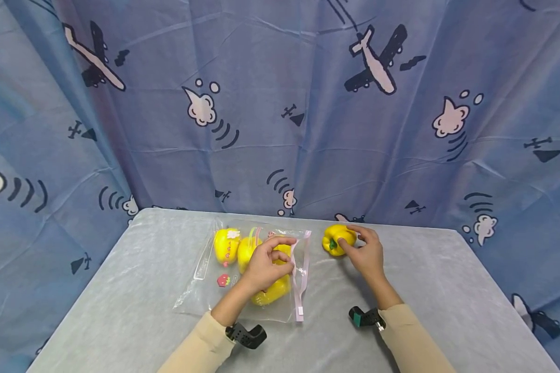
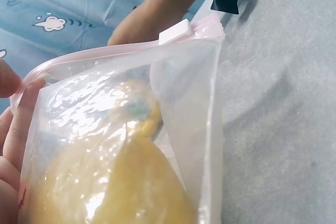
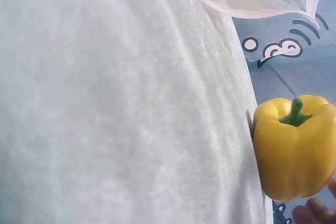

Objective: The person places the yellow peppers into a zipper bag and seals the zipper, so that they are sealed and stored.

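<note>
In the head view, a clear zip bag (image 1: 198,298) with printed fruit lies on the table, holding several yellow, pepper-like pieces (image 1: 226,246). My left hand (image 1: 267,264) pinches the bag by its pink zip edge (image 1: 305,259). Seen from the left wrist, the mouth rises beside my fingers (image 2: 23,124), with the white slider (image 2: 176,32) at one corner. Right of the bag, a yellow bell pepper (image 3: 294,150) with a green stem sits on the table. Over it my right hand (image 1: 368,254) spreads thumb and fingers, fingertips (image 3: 315,211) close beside the pepper.
A grey-white cloth covers the table (image 1: 149,259). Right behind its far edge hangs a blue curtain (image 1: 261,129) with printed planes and clouds. Black wrist straps (image 1: 246,335) sit on both forearms.
</note>
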### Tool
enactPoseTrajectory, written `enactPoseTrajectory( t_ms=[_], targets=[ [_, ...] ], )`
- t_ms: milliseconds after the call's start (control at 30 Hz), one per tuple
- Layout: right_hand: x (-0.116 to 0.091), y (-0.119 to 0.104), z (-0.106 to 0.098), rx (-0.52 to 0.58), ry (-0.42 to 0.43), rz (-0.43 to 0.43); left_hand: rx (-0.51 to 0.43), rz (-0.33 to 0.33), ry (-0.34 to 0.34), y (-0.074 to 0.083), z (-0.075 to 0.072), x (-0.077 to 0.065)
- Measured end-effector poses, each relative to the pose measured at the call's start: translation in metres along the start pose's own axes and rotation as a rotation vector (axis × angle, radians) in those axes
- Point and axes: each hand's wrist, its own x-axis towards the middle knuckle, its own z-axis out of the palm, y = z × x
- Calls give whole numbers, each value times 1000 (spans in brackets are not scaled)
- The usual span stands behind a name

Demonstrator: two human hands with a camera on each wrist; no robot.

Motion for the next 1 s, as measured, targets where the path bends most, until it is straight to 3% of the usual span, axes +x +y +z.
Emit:
enactPoseTrajectory(
  t_ms=[300, 700, 1000],
  targets=[
    [0, 3, 5, 127, -20, 46, 7, -11, -3, 1, 0, 0],
    [-2, 5, 7, 125, -82, 101, 16, -10, -7, 2, 2, 0],
    [-16, 1, 3, 94, -110, 94, 0, 0, -4, 3, 1, 0]
  ],
)
